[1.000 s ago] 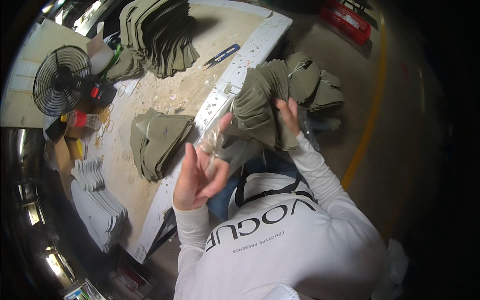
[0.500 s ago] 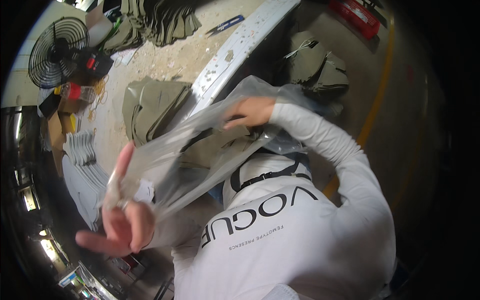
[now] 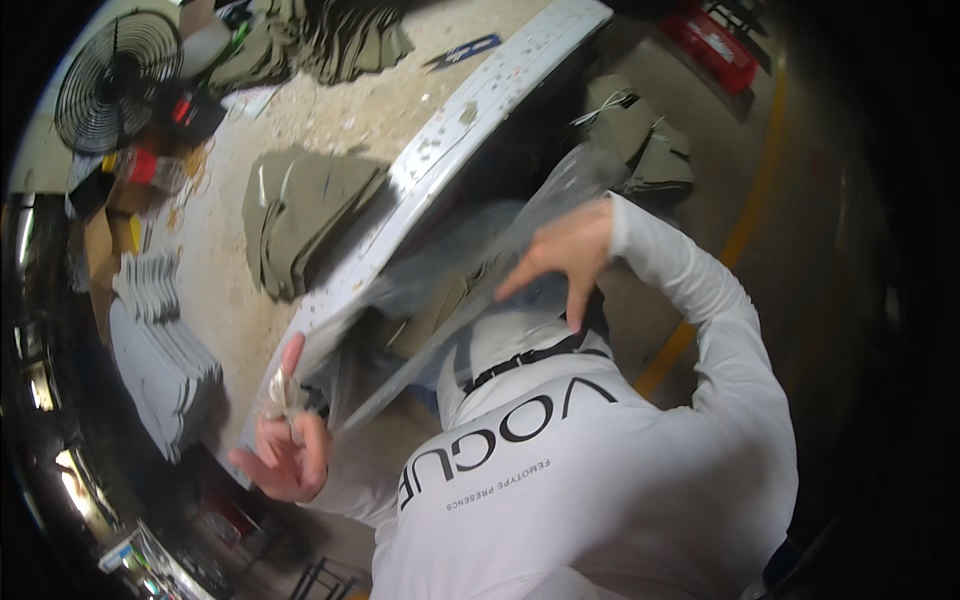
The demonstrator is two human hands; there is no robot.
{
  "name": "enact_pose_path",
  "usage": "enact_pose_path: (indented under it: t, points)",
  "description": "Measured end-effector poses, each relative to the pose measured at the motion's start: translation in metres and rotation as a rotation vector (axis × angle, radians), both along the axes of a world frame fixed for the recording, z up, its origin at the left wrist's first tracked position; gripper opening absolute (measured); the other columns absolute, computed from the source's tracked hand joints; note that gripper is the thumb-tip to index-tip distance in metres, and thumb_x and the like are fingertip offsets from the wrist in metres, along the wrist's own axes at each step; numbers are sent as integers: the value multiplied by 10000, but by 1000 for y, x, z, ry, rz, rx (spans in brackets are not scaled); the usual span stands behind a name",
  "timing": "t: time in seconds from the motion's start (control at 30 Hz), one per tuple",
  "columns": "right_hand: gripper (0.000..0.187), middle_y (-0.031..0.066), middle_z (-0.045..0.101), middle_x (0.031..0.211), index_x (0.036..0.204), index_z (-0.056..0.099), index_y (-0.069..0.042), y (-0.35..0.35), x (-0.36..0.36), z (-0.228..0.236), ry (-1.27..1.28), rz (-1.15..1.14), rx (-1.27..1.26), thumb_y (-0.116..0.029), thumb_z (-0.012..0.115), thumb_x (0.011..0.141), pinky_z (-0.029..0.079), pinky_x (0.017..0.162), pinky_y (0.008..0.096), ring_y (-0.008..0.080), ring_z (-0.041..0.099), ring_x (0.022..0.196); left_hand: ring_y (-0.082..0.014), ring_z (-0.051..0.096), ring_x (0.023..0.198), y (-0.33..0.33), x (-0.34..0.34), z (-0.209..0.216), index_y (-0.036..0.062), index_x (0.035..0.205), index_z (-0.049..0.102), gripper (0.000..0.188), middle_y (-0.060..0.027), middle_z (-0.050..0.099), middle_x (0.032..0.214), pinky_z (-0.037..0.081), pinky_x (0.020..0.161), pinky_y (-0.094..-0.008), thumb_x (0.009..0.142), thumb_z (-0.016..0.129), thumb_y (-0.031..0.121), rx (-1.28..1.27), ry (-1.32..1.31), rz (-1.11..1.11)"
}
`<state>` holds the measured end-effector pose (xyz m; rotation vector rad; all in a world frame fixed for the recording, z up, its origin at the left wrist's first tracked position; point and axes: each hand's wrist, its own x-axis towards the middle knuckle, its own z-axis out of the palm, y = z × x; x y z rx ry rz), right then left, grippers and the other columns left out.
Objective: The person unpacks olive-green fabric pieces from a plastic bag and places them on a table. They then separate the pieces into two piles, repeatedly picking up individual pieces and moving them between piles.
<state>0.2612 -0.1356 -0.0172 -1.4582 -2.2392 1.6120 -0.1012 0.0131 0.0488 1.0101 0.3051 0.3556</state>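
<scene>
A clear plastic bag (image 3: 440, 358) stretches in front of my body, between my two hands. My left hand (image 3: 290, 440) bunches one end of it in its bent fingers, while the index finger and thumb stick out. My right hand (image 3: 568, 252) is spread at the other end, fingers apart, against or just over the plastic; whether it touches cannot be made out. Through the film shows olive-green cloth (image 3: 445, 305), partly hidden by folds and glare. Close by on the table lies a tied bundle of olive cut fabric pieces (image 3: 310, 210).
The table's white edge (image 3: 440, 150) runs diagonally beside the bag. On the table are thread snips (image 3: 465, 50), more olive fabric (image 3: 350, 40), grey cut pieces (image 3: 160, 365), a bottle (image 3: 150, 168) and a fan (image 3: 118, 85). Tied bundles (image 3: 640, 140) and a red crate (image 3: 708, 48) sit beyond.
My right hand has moved right and a little lower, its fingers spreading. My left hand has shifted right, toward my body, still holding the plastic. The bag has sagged and folded.
</scene>
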Motion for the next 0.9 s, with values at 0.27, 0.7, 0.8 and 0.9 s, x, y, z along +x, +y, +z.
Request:
enact_pose_path:
  t: [0.27,0.7,0.8,0.9]
  points:
    - [509,95,689,1021,1295,548,-76,-74,145,-31,57,-1658,662,-346,674,882,490,852,294,162,647,929,-46,378,324,13,18,0,-196,1401,-90,1287,-53,537,486,252,312,-173,790,395,826,163,54,-282]
    - [889,94,505,1309,1429,350,-300,-27,144,-157,-1083,-1783,363,-275,818,674,340,963,676,358,363,1329,-72,429,340,-7,17,0,-213,1387,-88,1225,-145,592,576,354,334,-156,835,339,794,82,63,-80]
    - [847,122,552,1259,1370,441,-253,-47,151,-139,-944,-1848,697,-232,834,619,432,946,540,342,470,1211,-77,445,346,-5,14,-3,-204,1386,-113,1241,-148,593,574,366,341,-155,824,348,801,91,73,-106]
    - [760,140,632,1145,1302,528,-221,-66,150,-114,-831,-1850,1003,-171,831,607,465,924,429,364,570,1090,-73,449,351,-3,15,-4,-190,1385,-149,1253,-134,590,567,355,347,-153,817,359,805,67,66,-131]
